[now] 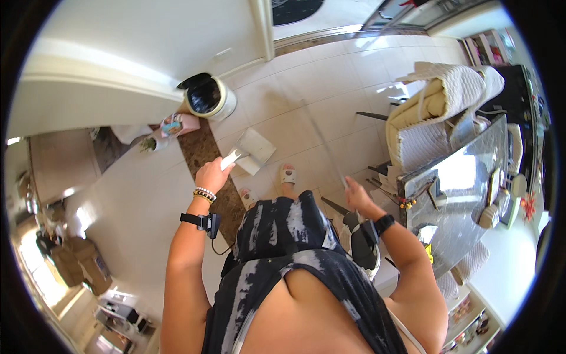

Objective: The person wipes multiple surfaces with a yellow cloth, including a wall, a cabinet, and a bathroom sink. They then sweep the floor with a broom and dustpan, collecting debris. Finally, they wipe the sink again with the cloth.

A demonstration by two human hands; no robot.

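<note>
My left hand is closed around the white handle of a long-handled dustpan. Below it, the pale dustpan's pan is over the tiled floor, in front of my feet in light sandals. My right hand grips a thin grey pole, blurred along its length, that slants forward over the tiles. The far end of the pole is too blurred to make out. Ahead of my left hand stands a round white bin with its dark lid raised.
A pink bag and a potted plant are beside the bin. On the right, a quilted cover lies over a chair next to a glossy stone-topped table. A wall and a door frame border the floor ahead.
</note>
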